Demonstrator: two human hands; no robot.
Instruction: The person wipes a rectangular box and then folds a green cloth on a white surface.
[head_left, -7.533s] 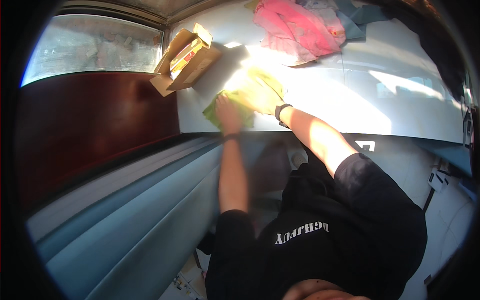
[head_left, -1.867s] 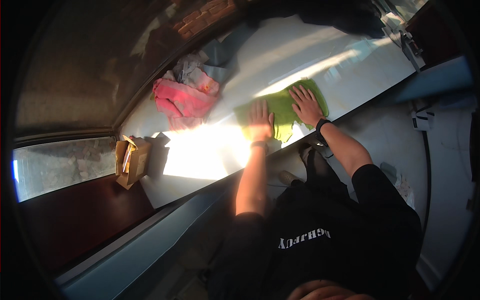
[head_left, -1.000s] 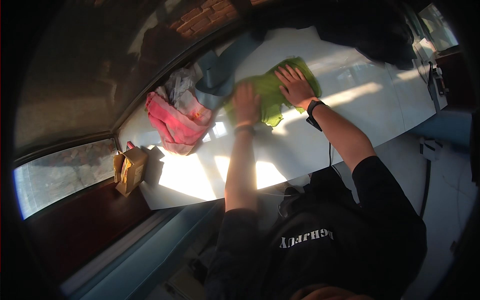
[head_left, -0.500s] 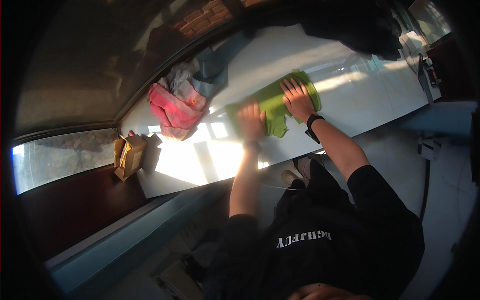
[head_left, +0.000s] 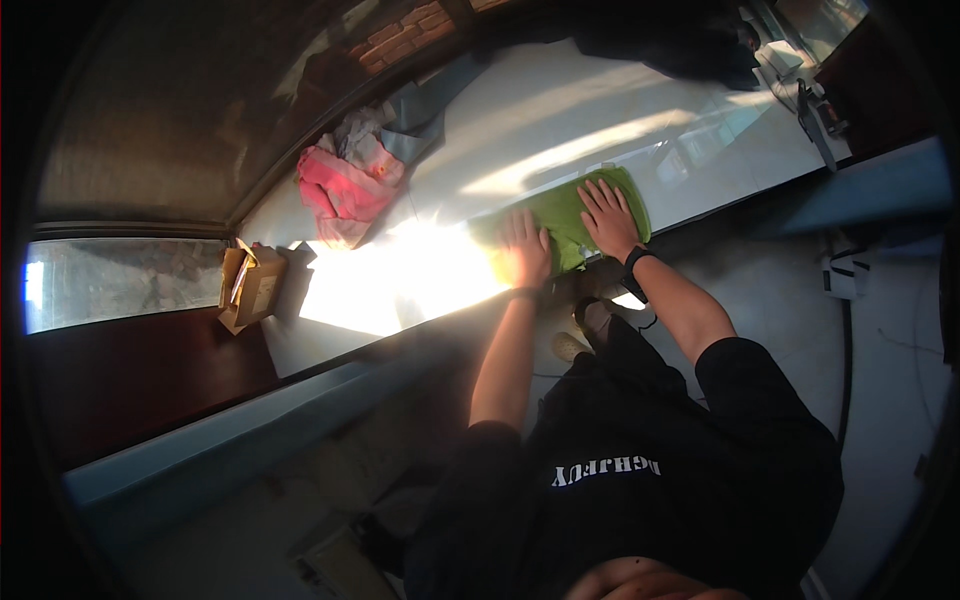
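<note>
A green cloth [head_left: 563, 212] lies spread along the near edge of a white tabletop [head_left: 520, 110]. My left hand [head_left: 525, 252] rests flat on its left part, fingers stretched out, with bright glare beside it. On the right part of the cloth my right hand [head_left: 610, 220] lies flat with its fingers spread; a dark band is round that wrist. Neither hand is closed round the fabric. Between the hands, the cloth's near side reaches the table edge, its outline there uneven.
A pink cloth [head_left: 345, 190] lies crumpled at the far left, beside clear plastic and a grey-blue sheet [head_left: 415, 125]. An open cardboard box [head_left: 255, 285] stands at the left end. Dark fabric [head_left: 670, 45] lies at the back. Small devices and cables [head_left: 815, 110] sit far right.
The green cloth and both hands have come nearer to the table's front edge. My left hand, blurred before, now shows more sharply. The view has shifted a little.
</note>
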